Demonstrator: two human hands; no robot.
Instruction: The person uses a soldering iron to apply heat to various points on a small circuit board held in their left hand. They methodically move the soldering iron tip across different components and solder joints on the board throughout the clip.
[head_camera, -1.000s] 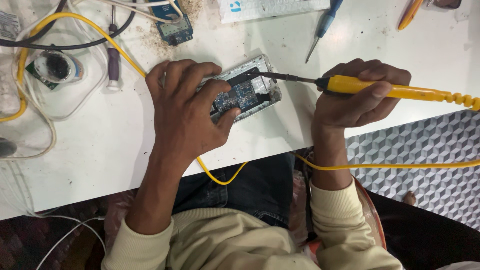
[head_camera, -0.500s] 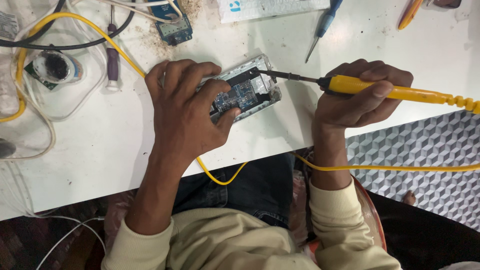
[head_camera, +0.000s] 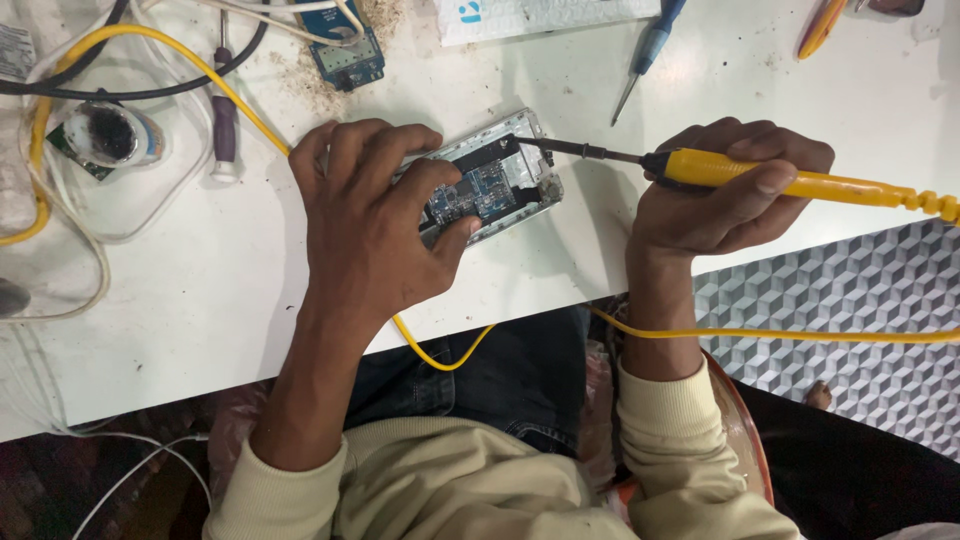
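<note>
Opened phone (head_camera: 495, 180) lying flat on the white worktop (head_camera: 200, 300), near its front edge, circuit board facing up. Left hand (head_camera: 375, 235) pressed over the phone's left part – fingers (head_camera: 440, 195) curled down on the board and the frame, thumb (head_camera: 455, 240) against the lower edge, pinning it in place. Right hand (head_camera: 725, 195) closed around a yellow soldering iron (head_camera: 800, 180), fingers wrapped tight on the handle; dark metal tip (head_camera: 560, 148) touching the phone's upper right corner. Yellow cable (head_camera: 800, 335) running from under the right wrist off to the right (a second yellow cable (head_camera: 180, 55) crossing the worktop behind the left hand). Farther back, well apart from the hands – a small blue circuit board (head_camera: 345, 55), a blue-handled screwdriver (head_camera: 650, 45), a purple-handled tool (head_camera: 224, 130), a round tin with dark contents (head_camera: 110, 135).
</note>
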